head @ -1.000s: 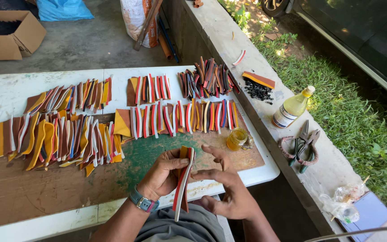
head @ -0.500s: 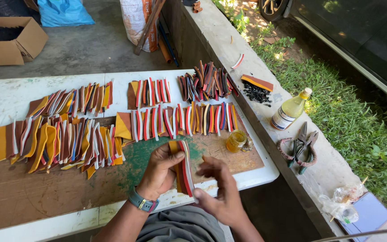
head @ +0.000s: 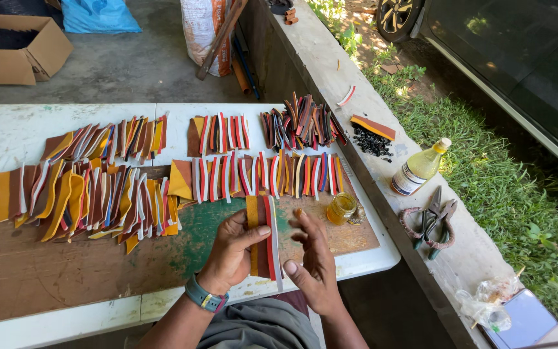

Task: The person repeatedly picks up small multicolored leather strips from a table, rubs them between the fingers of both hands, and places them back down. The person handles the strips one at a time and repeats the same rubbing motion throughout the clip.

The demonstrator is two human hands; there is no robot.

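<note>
The left hand [head: 230, 249] grips a flat stack of long rubbery strips [head: 263, 242]; the open right hand [head: 311, 262] presses its edge.

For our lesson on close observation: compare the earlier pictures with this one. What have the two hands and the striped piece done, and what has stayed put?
The right hand let go of the striped piece and now sits open beside it. The left hand kept its grip and laid the piece flatter over the board. The rows of coloured strips, small jar and bottle stayed put.
</note>
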